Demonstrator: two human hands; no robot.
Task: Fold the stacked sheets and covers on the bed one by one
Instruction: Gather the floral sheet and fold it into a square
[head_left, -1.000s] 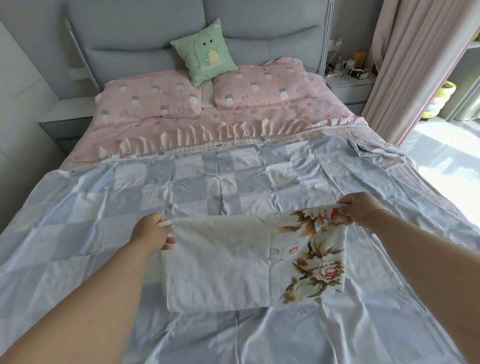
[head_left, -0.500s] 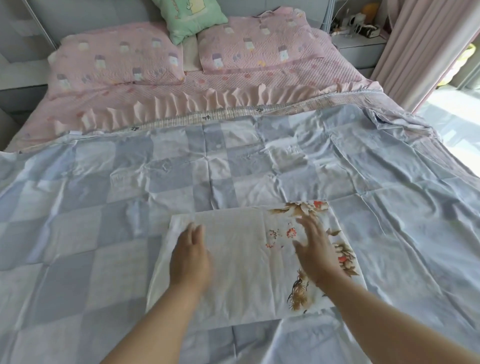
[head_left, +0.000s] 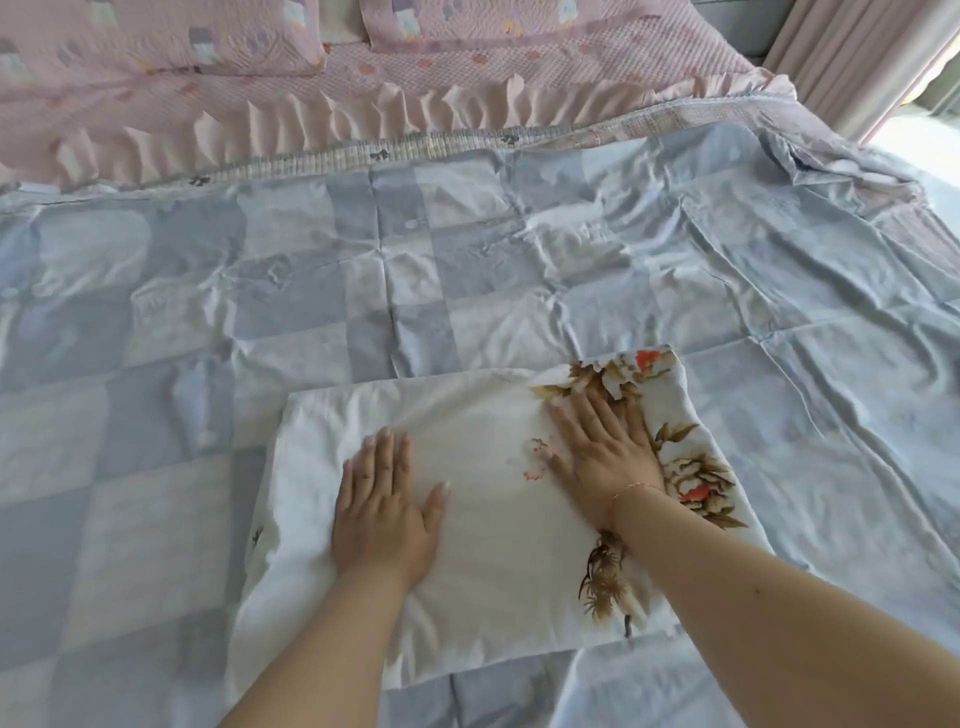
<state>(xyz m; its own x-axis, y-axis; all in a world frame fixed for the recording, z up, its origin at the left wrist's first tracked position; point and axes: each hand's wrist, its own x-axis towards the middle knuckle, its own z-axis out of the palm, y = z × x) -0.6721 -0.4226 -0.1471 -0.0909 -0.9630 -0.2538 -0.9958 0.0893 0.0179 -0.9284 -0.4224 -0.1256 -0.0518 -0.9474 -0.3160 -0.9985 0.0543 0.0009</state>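
Note:
A white folded cover (head_left: 498, 545) with brown and red flowers along its right side lies flat on the blue-and-white checked sheet (head_left: 363, 270) spread over the bed. My left hand (head_left: 384, 504) rests palm down on the cover's left half, fingers together and pointing away from me. My right hand (head_left: 602, 447) presses flat on the right half, at the edge of the flower print, fingers spread. Neither hand grips any cloth.
Beyond the checked sheet lies a pink quilt with a ruffled edge (head_left: 332, 124) and two pink pillows (head_left: 156, 36). A pink curtain (head_left: 852, 52) hangs at the far right, where the bed's right edge drops to a bright floor.
My hands let go of the cover's far corners, which they held up one second ago, and now lie flat on it. The view has moved closer and lower over the bed.

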